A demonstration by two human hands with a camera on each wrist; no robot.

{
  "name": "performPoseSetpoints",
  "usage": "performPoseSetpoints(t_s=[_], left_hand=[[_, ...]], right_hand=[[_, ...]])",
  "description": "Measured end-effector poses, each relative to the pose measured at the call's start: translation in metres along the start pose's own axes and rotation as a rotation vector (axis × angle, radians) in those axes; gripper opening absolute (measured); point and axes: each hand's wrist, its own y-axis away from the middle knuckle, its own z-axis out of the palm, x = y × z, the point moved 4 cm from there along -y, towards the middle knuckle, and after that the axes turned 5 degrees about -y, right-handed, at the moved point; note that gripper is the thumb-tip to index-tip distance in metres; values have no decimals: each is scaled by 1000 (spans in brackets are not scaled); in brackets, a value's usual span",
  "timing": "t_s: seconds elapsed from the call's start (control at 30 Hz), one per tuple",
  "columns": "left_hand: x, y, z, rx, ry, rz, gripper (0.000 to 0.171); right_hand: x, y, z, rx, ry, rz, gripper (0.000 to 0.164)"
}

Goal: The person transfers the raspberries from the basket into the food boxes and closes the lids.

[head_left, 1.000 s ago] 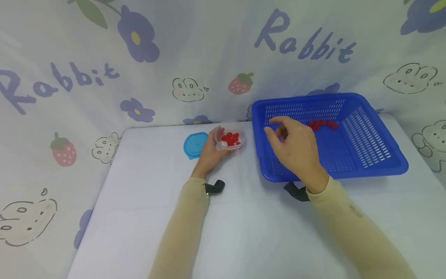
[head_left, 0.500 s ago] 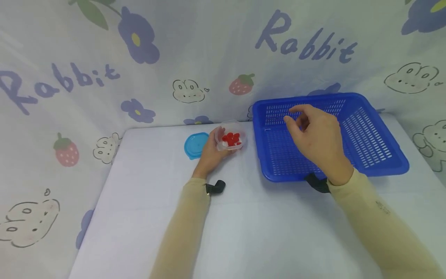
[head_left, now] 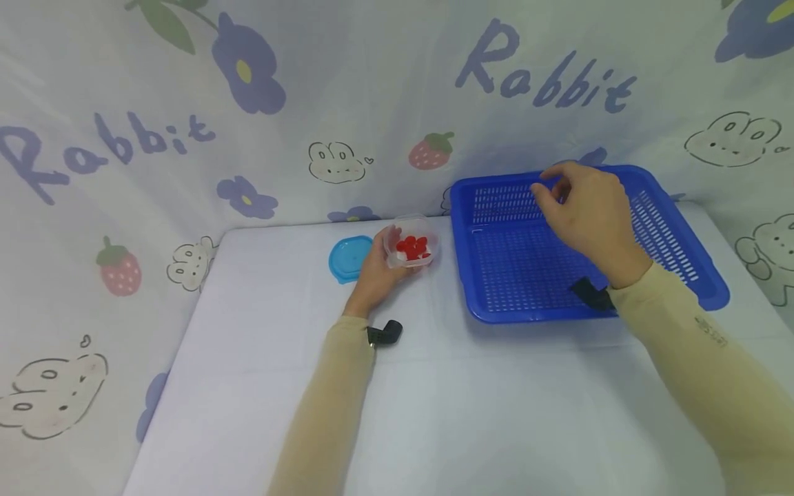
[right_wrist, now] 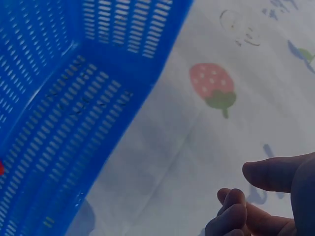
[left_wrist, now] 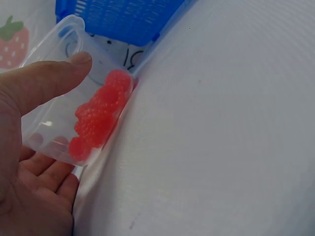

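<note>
My left hand (head_left: pixel 375 272) holds a small clear plastic tub (left_wrist: pixel 51 110) on the white table, thumb on one side and fingers on the other. Several raspberries (left_wrist: pixel 101 113) lie at the bottom of the tub. Over the back of the blue plastic basket (head_left: pixel 515 269) hovers my right hand (head_left: pixel 595 213), its fingers loosely bent and thumb apart from them. The right wrist view shows nothing between that thumb (right_wrist: pixel 268 174) and the fingers. Just a sliver of something red (right_wrist: pixel 1 168) shows in the basket there; in the head view the hand covers that part.
A light-blue lid (head_left: pixel 350 258) lies flat, left of the tub. Behind the table hangs a printed curtain (head_left: pixel 372 83), close to the basket's back rim. The basket stands at the table's right rear, with a narrow gap between it and the tub.
My right hand has moved right and back, from the basket's left side to over its rear, covering the red pieces seen there earlier. The left hand and tub stay put.
</note>
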Motion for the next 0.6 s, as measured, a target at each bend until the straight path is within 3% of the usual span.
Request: performPoseSetpoints(t_s=[0.13, 0.6], left_hand=[[0, 0, -1, 5, -6, -4, 90], [0, 0, 0, 17, -7, 6, 91]], right_hand=[[15, -8, 5, -41, -10, 20, 37], [82, -28, 30, -296, 136, 242, 43]])
